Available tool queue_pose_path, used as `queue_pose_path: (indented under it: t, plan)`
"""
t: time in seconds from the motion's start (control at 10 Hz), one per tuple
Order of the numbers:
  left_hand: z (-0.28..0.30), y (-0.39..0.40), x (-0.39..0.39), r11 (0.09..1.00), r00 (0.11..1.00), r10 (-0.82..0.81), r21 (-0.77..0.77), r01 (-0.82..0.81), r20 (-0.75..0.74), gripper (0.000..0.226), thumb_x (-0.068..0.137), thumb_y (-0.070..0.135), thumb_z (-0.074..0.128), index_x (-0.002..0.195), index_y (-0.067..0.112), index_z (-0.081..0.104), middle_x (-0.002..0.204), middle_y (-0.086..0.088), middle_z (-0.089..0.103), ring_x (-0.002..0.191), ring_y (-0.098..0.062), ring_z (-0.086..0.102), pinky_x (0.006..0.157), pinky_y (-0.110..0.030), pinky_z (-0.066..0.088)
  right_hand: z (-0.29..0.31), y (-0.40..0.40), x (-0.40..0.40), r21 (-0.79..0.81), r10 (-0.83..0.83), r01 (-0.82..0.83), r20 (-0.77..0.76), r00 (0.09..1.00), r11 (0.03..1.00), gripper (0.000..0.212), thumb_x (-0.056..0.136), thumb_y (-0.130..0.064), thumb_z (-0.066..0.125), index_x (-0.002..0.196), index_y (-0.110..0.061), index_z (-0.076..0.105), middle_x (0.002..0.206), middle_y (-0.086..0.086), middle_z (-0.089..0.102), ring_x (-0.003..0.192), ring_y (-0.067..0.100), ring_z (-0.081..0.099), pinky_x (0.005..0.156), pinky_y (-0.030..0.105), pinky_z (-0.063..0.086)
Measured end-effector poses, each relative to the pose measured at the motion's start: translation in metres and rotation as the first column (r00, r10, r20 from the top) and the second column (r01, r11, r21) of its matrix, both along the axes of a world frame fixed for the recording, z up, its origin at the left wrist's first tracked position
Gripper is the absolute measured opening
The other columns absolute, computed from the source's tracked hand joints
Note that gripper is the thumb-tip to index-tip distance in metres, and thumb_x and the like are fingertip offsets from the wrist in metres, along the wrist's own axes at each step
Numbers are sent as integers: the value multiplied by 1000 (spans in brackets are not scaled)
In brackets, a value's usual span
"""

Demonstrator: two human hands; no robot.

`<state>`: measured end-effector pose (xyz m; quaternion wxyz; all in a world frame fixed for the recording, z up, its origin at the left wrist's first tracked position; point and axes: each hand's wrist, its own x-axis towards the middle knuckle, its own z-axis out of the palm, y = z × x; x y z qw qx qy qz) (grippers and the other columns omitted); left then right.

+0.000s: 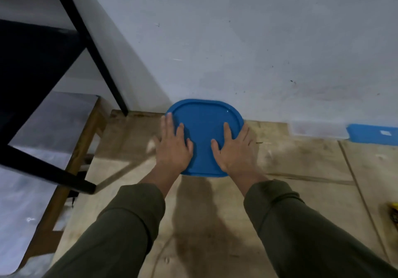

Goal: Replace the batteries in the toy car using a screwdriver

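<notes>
Blue lid [205, 131] at desk's far edge, squarely between left hand [173, 146] and right hand [233, 148], both pressing flat, fingers straight, gripping nothing.

Two hands lie flat on one blue lid [204, 127] at the centre: the left hand [173, 146] toward nine o'clock of it, the right hand [233, 148] toward three o'clock, and two olive sleeves [120, 230] run back toward six o'clock. At three o'clock along the wall sit one clear box [318, 128] and one more blue lid [374, 134] with a white label. One black metal frame [90, 41] stands at ten o'clock, and one yellow object [393, 214], too blurred to identify, shows at four o'clock.
</notes>
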<state>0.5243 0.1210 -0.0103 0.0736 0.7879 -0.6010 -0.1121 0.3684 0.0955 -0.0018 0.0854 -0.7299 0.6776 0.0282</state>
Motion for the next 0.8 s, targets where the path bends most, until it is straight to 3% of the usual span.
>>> queue_pose_path:
  t: [0.1, 0.2, 0.3, 0.4, 0.5, 0.6, 0.7, 0.8]
  plan:
    - [1, -13, 2, 985, 981, -164, 68, 157, 106, 61, 99, 41, 22, 152, 14, 7, 160, -2, -12, 147, -17, -14, 117, -52, -1, -1, -13, 2, -82, 161, -167, -81, 984, 982, 70, 94, -56, 17, 151, -17, 6, 158, 14, -13, 146, 28, -13, 116, 53, 4]
    - [0, -16, 6, 976, 985, -167, 147, 160, 37, 61, 99, 44, 16, 152, 22, -3, 161, 1, -8, 147, -15, -10, 118, -50, -4, -4, -23, 0, 52, 198, -196, -29, 980, 979, 67, 95, -57, 15, 151, -24, -4, 159, 1, -12, 146, 18, -12, 117, 50, -1]
    - [10, -22, 3, 969, 979, -183, 183, 165, 88, 64, 98, 46, 21, 152, 17, 5, 161, -3, 2, 148, -20, -1, 117, -49, -2, -5, -24, 2, 74, 173, -172, -8, 985, 982, 67, 95, -57, 17, 151, -25, -2, 160, -1, -10, 146, 16, -11, 117, 49, -2]
    - [29, -37, -9, 947, 932, -254, 262, 185, 259, 65, 96, 45, 26, 148, 6, 22, 154, -16, 24, 142, -32, 21, 119, -50, 3, 0, -23, 7, 80, 182, -177, -62, 981, 981, 66, 96, -55, 14, 151, -22, -4, 159, 3, -11, 146, 20, -11, 117, 51, 0]
    - [48, -49, -16, 930, 943, -222, 343, 129, 248, 57, 96, 43, 28, 138, 7, 40, 144, -13, 40, 134, -31, 35, 116, -56, 8, 10, -23, 9, 90, 214, -205, -114, 970, 975, 65, 97, -53, 14, 151, -20, -2, 160, 7, -7, 147, 24, -7, 117, 52, 4]
    - [60, -45, -11, 884, 992, -106, 465, 59, 74, 57, 98, 46, 25, 149, 21, 26, 158, -4, 17, 146, -28, 8, 112, -66, -1, 24, -31, 5, 168, 246, -225, -113, 963, 960, 68, 95, -57, 22, 151, -22, 3, 160, 9, -3, 147, 26, -1, 116, 54, 9]
    - [65, -28, -16, 922, 990, 87, 386, -39, -107, 56, 99, 48, 26, 151, 33, 13, 161, -1, -6, 146, -28, -13, 111, -65, 1, 44, -31, -15, 29, 234, -237, 87, 968, 971, 67, 94, -55, 32, 150, -26, 10, 159, 9, 1, 147, 25, 3, 115, 51, 11]
    - [67, -5, -39, 989, 923, 137, -5, -149, -360, 52, 99, 37, 38, 148, 21, 30, 158, -13, 18, 146, -28, 9, 117, -49, 13, 69, -12, -44, -110, 131, -84, 547, 827, 990, 61, 94, -41, 45, 148, -24, 21, 156, 9, 15, 143, 23, 18, 115, 41, 20]
